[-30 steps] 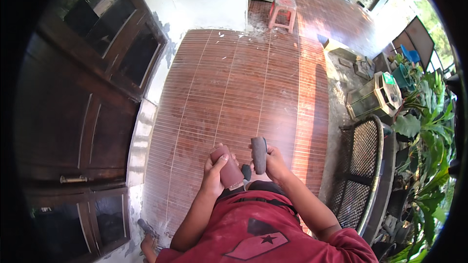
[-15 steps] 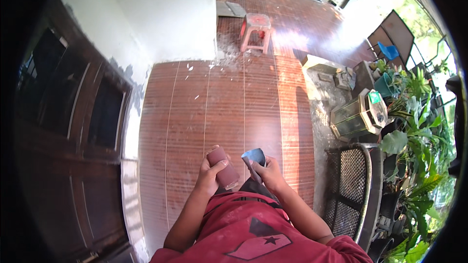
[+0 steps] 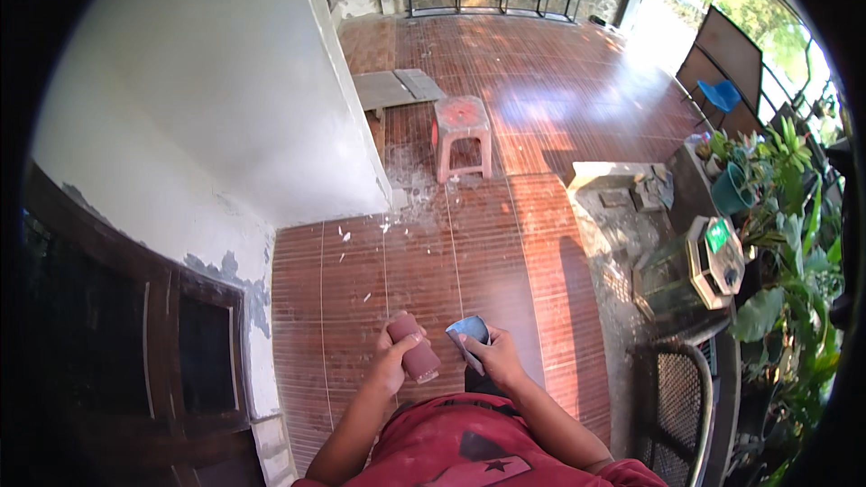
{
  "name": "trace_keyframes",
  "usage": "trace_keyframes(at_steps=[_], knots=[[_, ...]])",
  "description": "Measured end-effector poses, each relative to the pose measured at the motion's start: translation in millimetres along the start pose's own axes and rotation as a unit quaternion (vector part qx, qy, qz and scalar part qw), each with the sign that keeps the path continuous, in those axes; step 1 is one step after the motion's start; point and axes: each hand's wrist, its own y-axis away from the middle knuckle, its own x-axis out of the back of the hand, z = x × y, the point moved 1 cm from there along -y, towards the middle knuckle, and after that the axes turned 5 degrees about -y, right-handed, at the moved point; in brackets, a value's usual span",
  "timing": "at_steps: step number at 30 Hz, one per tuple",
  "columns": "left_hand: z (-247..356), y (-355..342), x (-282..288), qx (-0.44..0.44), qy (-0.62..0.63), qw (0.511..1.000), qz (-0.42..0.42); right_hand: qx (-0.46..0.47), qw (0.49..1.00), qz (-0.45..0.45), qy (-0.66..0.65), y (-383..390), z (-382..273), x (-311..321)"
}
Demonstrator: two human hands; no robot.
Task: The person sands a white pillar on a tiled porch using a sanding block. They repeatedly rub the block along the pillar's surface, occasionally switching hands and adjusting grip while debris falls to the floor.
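In front of my waist, my left hand (image 3: 390,359) is closed round a block wrapped in reddish-brown sandpaper (image 3: 420,360), the thumb lying across its face. A pale, clear-looking edge shows at the block's lower end. To the right of it, my right hand (image 3: 501,362) pinches a curled piece of sandpaper (image 3: 470,332) between thumb and fingers. Its visible inner side is blue-grey and its outer side darker. The block and the curled piece are held apart from each other, above the tiled floor (image 3: 406,280).
A worn red plastic stool (image 3: 463,137) stands ahead beside a white wall corner (image 3: 298,126), with pale flakes on the floor. Dark wooden doors (image 3: 99,325) are at the left. On the right are a metal mesh chair (image 3: 681,406), an octagonal planter-like box (image 3: 690,271) and plants (image 3: 798,289).
The view has tilted up, so the stool and far stone wall sit lower in the picture and more of them shows. Both hands keep hold of the same things.
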Motion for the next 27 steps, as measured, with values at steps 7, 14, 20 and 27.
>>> trace_keyframes(at_steps=[7,14,20,27], knots=[[67.6,-152.8,-83.9,-0.003,0.006,0.999,-0.045,0.024,0.997,-0.068,0.04,-173.7,-132.4,48.4],[129.8,-317.4,-123.4,-0.001,0.099,0.995,-0.026,0.101,0.985,-0.081,0.11,-342.3,-219.1,46.4],[199.9,-463.9,-166.3,-0.001,0.082,0.997,-0.003,0.196,0.94,0.097,0.261,-461.3,-301.9,24.5],[290.2,-605.9,-183.2,-0.092,0.027,0.994,0.049,0.256,0.949,0.112,0.149,-610.8,-365.6,18.4]])
